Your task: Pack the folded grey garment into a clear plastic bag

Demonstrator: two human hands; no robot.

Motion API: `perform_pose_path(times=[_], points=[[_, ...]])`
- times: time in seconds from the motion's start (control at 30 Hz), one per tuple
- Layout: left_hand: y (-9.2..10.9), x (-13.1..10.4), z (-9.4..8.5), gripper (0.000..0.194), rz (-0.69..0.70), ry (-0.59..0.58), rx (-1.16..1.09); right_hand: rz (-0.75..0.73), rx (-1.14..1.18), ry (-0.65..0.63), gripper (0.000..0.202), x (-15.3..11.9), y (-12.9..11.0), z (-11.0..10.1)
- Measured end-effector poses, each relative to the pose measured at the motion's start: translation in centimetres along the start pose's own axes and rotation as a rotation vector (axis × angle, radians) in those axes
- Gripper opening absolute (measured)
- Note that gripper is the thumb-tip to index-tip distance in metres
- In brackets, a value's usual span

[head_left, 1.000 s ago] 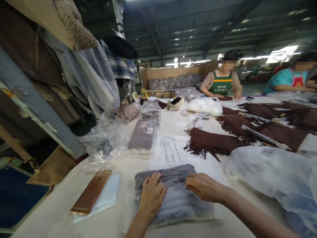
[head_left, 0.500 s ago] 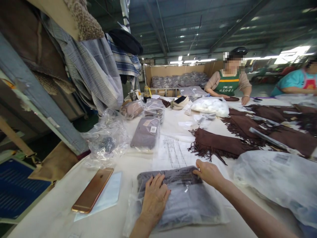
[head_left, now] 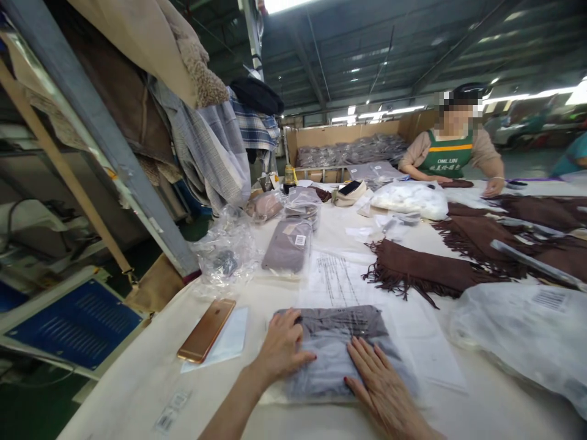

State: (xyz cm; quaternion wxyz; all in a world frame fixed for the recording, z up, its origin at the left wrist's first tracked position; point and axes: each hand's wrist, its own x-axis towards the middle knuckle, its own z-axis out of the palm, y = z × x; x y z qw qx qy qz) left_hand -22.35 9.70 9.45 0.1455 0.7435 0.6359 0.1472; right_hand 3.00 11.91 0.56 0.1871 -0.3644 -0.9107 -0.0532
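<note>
Grey item: folded grey garment in clear plastic bag [head_left: 339,348], lying flat on cream table [head_left: 137,391], near edge, right in front of the person.
Left hand: left hand [head_left: 280,349] flat on left part of the bagged garment, fingers spread and pressing down, nothing pinched.
Right hand: right hand [head_left: 384,385] flat on lower right part of the same bag, fingers extended and slightly spread, palm down, no pinch.
Landmark: all places below given from the bagged garment.
Phone: rose-gold phone [head_left: 206,330] left of it, lying on a white sheet [head_left: 229,345], apart from the left hand.
Paper: printed paper sheet [head_left: 334,278] just behind it, far edge of the bag touching or overlapping the sheet, cannot tell which.
Second bag: another bagged grey garment with barcode sticker [head_left: 288,247] behind and slightly left.
Loose plastic: crumpled clear bags [head_left: 224,256] behind-left, near the table edge.
Scarves: brown fringed scarf [head_left: 422,272] behind-right, more brown fringed pieces [head_left: 504,235] further right.
Big bag: large clear plastic bag with barcode label [head_left: 527,330] to the right, well apart from the right hand.
White bundle: white stuff in clear bag [head_left: 410,198] far behind.
Labels: small sticker strips [head_left: 172,409] left-front on the table.
Co-worker: person in green apron [head_left: 452,159] at the far end of the table, hands on the tabletop.
Hanging fabric: plaid and beige cloth [head_left: 206,140] hanging far left behind.
</note>
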Motion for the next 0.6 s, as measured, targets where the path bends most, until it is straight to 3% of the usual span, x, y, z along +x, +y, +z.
perform_pose_path(times=[0.1,0.17,0.37,0.5,0.57,0.6], points=[[-2.4,-2.1,-1.6,0.02,-0.163,0.062,-0.157,-0.014,-0.026,0.05,0.055,0.0,0.0,-0.1],[-3.7,-3.2,-1.5,0.016,-0.259,0.137,-0.267,-0.016,-0.026,0.079,0.054,-0.1,-0.1,0.1],[-4.4,-3.9,1.6,0.029,-0.403,0.377,-0.307,-0.011,0.007,0.096,0.053,-0.2,0.2,0.8],[-4.3,-4.2,2.5,0.035,-0.382,0.481,-0.305,-0.028,0.101,0.017,0.049,-0.1,1.2,1.5],[-4.8,-4.3,2.7,0.036,-0.325,0.486,-0.174,0.013,0.202,-0.044,0.034,0.1,1.7,1.8],[-5.2,-4.2,2.7,0.034,-0.41,0.526,-0.087,0.052,0.185,-0.032,0.032,0.1,1.8,1.9]])
